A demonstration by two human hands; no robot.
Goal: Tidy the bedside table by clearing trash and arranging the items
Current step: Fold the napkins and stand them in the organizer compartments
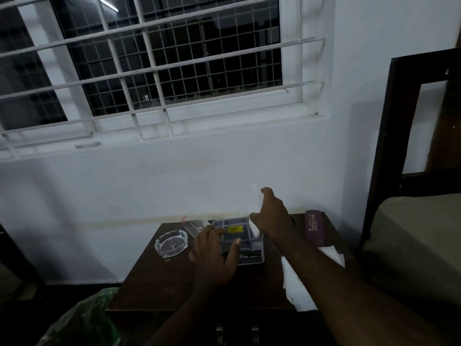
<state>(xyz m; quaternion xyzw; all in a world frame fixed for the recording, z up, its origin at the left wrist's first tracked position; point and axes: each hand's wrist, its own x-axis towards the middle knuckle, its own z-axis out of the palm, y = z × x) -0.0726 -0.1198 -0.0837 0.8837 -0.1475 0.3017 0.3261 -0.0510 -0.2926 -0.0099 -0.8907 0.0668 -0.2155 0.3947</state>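
Observation:
A dark wooden bedside table (pixel 159 283) stands against the white wall. On it sits a grey compartment organiser (pixel 237 233) with a yellow sticker. My left hand (pixel 214 255) rests on the organiser's front left edge, fingers spread. My right hand (pixel 272 216) is closed on a white tissue (pixel 255 229), whose lower end sits in the organiser's right compartment. A clear glass ashtray (pixel 171 242) is at the table's left. A clear glass tumbler (pixel 195 226) lies tipped behind it. A maroon spectacle case (pixel 314 227) lies at the right, and a white paper sheet (pixel 296 285) lies under my right forearm.
A green plastic bag (pixel 84 320) sits on the floor at the table's front left. A dark bed frame (pixel 389 146) and mattress (pixel 411 236) stand to the right. A barred window (pixel 159 66) is above. Two metal drawer handles (pixel 237 333) show on the table's front.

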